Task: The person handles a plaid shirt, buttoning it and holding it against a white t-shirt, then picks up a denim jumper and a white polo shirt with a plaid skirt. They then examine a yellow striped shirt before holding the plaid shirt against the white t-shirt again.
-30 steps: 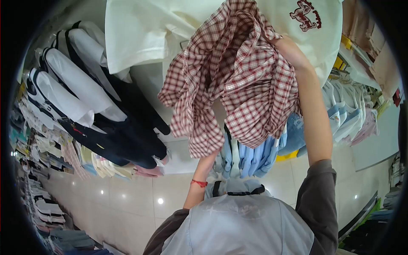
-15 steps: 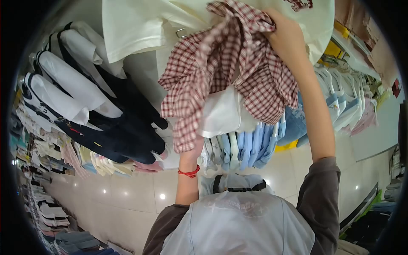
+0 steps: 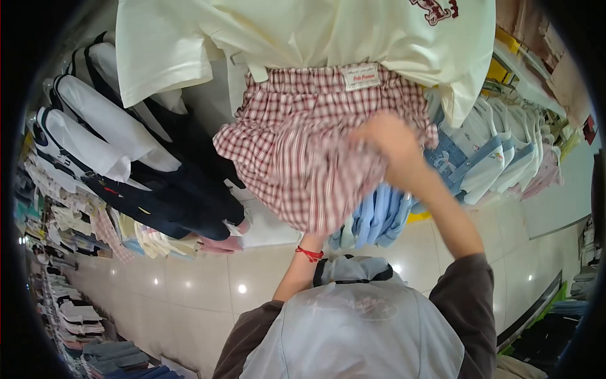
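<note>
At the bottom of the frame sits your pale grey top [image 3: 360,335] with brown sleeves [image 3: 470,297]. Your left forearm rises at lower centre, a red string [image 3: 309,254] around the wrist; the left hand itself is hidden behind the plaid hem, so you cannot tell whether it grips anything. Your right hand [image 3: 388,142], right of centre and blurred, lies against the front of the plaid skirt [image 3: 303,158], fingers curled into the cloth; whether it is pinching or only pressing is unclear. The two hands are apart, one under the hem and one on the front.

The skirt hangs in the upper middle of the frame, waistband up, a white label [image 3: 361,76] on the band, just below a cream T-shirt [image 3: 303,38] with a red print at upper right.

Behind the skirt hang light blue garments [image 3: 379,218]. At left hang white and navy clothes [image 3: 126,164]; at right, white and blue tops [image 3: 499,151]. Glossy floor tiles [image 3: 208,284] fill the lower left.
</note>
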A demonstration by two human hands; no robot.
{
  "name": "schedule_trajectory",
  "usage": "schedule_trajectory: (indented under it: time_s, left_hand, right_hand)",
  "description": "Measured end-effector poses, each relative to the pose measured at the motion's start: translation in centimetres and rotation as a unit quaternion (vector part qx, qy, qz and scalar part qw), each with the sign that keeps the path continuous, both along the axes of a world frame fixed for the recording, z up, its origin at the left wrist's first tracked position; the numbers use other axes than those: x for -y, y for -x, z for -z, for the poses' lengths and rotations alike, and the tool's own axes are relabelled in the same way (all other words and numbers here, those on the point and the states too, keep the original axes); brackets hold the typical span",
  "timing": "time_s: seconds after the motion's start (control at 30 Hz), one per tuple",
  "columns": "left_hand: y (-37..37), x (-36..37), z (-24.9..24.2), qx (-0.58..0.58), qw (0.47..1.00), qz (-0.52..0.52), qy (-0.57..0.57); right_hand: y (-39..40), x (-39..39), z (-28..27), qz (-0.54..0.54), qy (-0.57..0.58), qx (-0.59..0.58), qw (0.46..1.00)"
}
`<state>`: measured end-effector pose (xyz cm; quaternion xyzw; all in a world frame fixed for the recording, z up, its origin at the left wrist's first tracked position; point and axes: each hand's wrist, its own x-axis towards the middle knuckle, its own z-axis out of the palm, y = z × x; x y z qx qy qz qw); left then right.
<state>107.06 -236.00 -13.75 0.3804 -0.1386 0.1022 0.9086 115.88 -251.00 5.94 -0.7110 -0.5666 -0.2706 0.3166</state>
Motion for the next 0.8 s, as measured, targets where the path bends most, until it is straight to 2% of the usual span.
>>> schedule_trajectory:
  time_s: [0.03, 0.1, 0.2, 0.27, 0.33, 0.4, 0.43, 0.47, 0.53, 0.63, 0.73, 0.8]
  left_hand:
    - [0.2, 0.1, 0.5, -0.047, 0.998, -0.044, -0.010]
    - [0.5, -0.4, 0.8, -0.119, 0.985, -0.121, -0.043]
    - [1.2, -2.9, 0.7, -0.193, 0.945, -0.213, -0.155]
    - [1.9, -4.7, 1.1, -0.228, 0.895, -0.258, -0.283]
    - [2.1, -5.9, 3.0, -0.265, 0.794, -0.287, -0.466]
    - [2.1, -6.0, 6.1, -0.290, 0.652, -0.286, -0.639]
    - [2.2, -5.7, 8.0, -0.293, 0.587, -0.280, -0.701]
    - [2.5, -5.4, 10.3, -0.284, 0.546, -0.284, -0.735]
    - [3.6, -4.9, 15.7, -0.188, 0.513, -0.403, -0.734]
    - [4.9, -4.4, 14.5, -0.178, 0.638, -0.343, -0.666]
    - [5.7, -4.3, 11.8, -0.275, 0.697, -0.270, -0.604]
    - [5.6, -4.4, 11.6, -0.287, 0.690, -0.252, -0.614]
  right_hand:
    - [1.2, 0.2, 1.6, -0.007, 0.029, 0.024, 0.999]
    - [2.8, 0.8, 7.3, 0.045, 0.038, 0.039, 0.997]
    - [3.4, 2.8, 14.5, 0.079, 0.057, -0.081, 0.992]
    - [2.3, 4.9, 21.1, 0.158, 0.035, -0.218, 0.962]
    - [2.2, 5.6, 26.6, 0.202, -0.012, -0.342, 0.918]
    - [3.1, 5.7, 29.9, 0.214, -0.082, -0.449, 0.864]
    - [3.7, 5.3, 30.3, 0.246, -0.024, -0.355, 0.902]
    - [4.4, 4.5, 30.3, 0.277, -0.013, -0.341, 0.898]
    - [5.2, 3.2, 30.1, 0.336, 0.010, -0.309, 0.890]
    - [5.4, 2.8, 30.8, 0.364, 0.054, -0.301, 0.880]
    - [5.5, 3.5, 31.5, 0.373, 0.079, -0.275, 0.883]
    - [6.3, 3.4, 31.5, 0.379, 0.073, -0.282, 0.878]
